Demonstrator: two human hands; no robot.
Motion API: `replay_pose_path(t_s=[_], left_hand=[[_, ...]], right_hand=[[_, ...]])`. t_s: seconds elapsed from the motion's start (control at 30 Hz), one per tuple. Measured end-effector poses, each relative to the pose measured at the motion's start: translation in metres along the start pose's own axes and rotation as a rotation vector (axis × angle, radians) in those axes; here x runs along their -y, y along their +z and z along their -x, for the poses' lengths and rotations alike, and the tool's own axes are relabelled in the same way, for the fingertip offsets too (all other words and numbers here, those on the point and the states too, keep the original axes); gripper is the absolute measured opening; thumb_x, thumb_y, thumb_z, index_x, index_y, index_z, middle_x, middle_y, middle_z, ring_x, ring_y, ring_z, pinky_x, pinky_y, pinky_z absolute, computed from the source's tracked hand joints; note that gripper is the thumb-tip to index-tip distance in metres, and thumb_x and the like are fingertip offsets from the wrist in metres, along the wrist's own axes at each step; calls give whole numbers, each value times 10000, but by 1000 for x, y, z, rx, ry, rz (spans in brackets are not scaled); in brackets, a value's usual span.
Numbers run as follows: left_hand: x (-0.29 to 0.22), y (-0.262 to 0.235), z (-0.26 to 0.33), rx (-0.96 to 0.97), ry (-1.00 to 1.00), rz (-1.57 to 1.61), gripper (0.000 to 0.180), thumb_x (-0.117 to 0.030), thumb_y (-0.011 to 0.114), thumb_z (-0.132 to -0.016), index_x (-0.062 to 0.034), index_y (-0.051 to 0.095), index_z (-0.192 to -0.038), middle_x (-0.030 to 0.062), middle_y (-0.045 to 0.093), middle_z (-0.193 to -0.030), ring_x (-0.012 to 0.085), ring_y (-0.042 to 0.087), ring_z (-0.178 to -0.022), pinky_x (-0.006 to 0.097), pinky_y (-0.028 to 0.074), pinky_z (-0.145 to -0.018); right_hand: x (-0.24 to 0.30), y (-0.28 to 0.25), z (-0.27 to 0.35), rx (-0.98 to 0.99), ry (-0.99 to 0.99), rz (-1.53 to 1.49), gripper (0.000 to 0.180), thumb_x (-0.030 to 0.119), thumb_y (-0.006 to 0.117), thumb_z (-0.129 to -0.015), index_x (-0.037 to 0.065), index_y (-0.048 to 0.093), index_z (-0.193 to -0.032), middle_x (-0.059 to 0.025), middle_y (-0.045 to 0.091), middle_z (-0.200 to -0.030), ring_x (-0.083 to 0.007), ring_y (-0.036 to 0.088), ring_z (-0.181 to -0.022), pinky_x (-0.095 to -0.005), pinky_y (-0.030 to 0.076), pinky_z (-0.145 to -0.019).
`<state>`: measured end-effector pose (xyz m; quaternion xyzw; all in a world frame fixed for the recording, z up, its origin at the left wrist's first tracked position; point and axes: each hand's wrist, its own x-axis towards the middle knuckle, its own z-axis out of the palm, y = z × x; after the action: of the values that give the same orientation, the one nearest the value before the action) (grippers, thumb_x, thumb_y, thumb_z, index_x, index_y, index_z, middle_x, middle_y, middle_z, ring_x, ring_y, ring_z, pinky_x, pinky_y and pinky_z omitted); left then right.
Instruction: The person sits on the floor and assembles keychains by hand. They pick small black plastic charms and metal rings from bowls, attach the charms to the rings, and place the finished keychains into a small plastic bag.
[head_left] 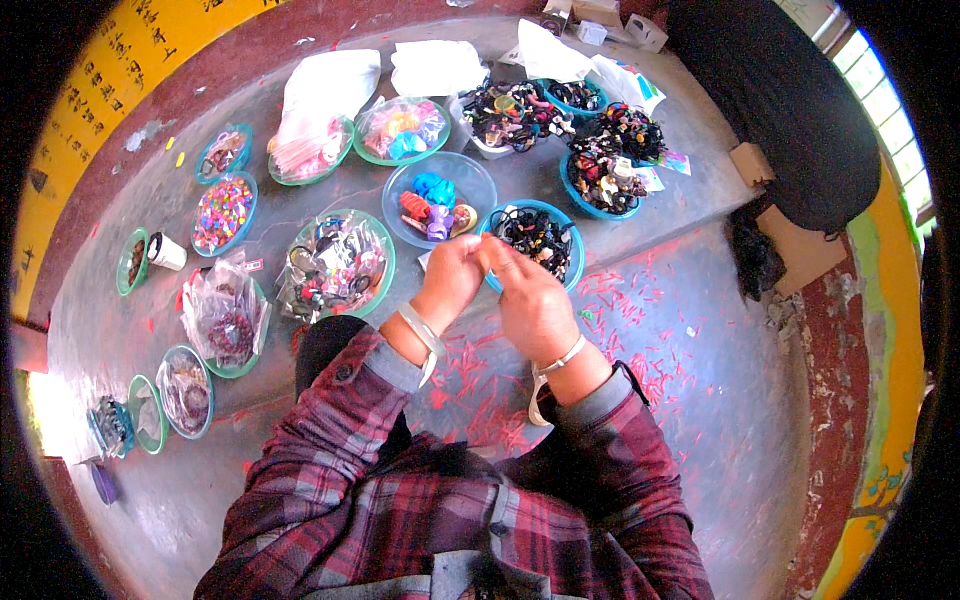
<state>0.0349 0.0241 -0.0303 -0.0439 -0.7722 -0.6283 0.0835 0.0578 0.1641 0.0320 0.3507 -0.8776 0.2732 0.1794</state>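
My left hand (450, 284) and my right hand (536, 308) meet in front of me, fingertips pinched together. Whatever lies between the fingers is hidden or too small to name. A pale band (424, 346) loops around my left wrist, and another hangs at my right. Right behind my hands sits a blue basin (579, 256) filled with black hair ties. Beyond my left hand is a translucent basin (472, 178) holding bundles in blue, red and purple. Left of it, a green basin (386, 282) is heaped with small items in clear plastic bags.
Red scraps (640, 340) litter the grey floor around my hands. Further basins stand left, one with colourful beads (224, 212), one with bagged dark rings (232, 335). Black hair accessories (512, 115) fill containers at the back. A black-covered bulky object (790, 110) stands back right beside cardboard (805, 250).
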Motion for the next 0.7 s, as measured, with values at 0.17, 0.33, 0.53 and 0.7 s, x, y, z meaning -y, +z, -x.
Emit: replay_pose_path(t_s=[0.17, 0.33, 0.53, 0.7], left_hand=[[-31, -30, -9, -4, -90, 270, 182, -128, 498, -854, 10, 608, -899, 38, 610, -803, 97, 556, -747, 236, 446, -677], [-46, -60, -18, -28, -116, 458, 188, -129, 469, -875, 0, 599, -919, 41, 603, -875, 104, 568, -822, 245, 462, -762], [-41, -68, -21, -45, -136, 522, 194, -131, 463, -879, -2, 597, -935, 41, 604, -887, 94, 563, -804, 235, 456, -746], [-34, -59, -24, -12, -185, 538, 189, -131, 467, -876, -10, 600, -934, 41, 601, -891, 93, 562, -801, 227, 457, -731]], right_hand=[[-38, -17, -6, -338, 297, -220, 377, -77, 486, -704, 46, 546, -1056, -116, 606, -901, -252, 593, -814, -328, 476, -704], [-99, -1, -3, -368, 611, -334, 214, 16, 548, -752, 49, 608, -955, -110, 631, -828, -227, 612, -748, -298, 472, -679], [-123, 49, 4, -43, 605, -91, 160, 180, 543, -772, 108, 656, -859, -139, 627, -809, -289, 613, -755, -359, 479, -676], [-161, 121, 24, 454, 493, 128, 171, 173, 544, -722, 165, 657, -850, -154, 619, -854, -338, 593, -806, -411, 479, -740]])
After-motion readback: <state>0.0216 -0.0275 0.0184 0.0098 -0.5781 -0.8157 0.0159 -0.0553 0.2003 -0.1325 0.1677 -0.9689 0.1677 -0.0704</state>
